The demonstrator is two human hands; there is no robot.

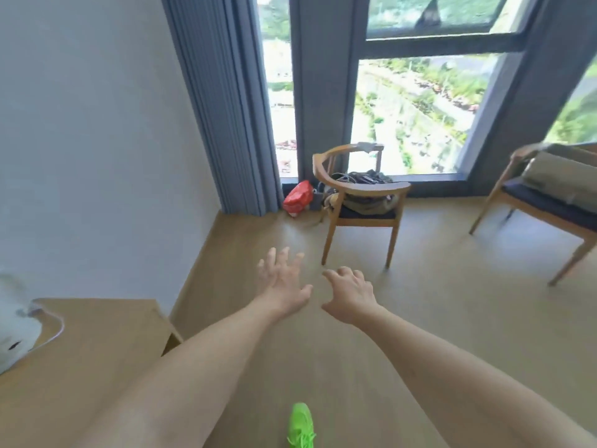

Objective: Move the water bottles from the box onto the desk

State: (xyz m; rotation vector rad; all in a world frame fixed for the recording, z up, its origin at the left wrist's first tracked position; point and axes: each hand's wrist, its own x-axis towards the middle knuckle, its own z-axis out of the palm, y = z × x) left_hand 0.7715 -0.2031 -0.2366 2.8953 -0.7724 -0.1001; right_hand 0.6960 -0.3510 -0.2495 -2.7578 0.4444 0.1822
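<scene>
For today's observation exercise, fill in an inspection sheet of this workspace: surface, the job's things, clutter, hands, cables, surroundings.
Surface: wooden desk at lower left, a white object at its left edge.
Job's things: no box or water bottles seen.
Clutter: bags and tangled items on the near chair; red bag on the floor beside it.
Hands: left hand and right hand both open, holding nothing.
Cables: possibly among the chair's pile; cannot tell.
Surroundings: second chair with a cushion, grey curtain, windows, green shoe.
</scene>
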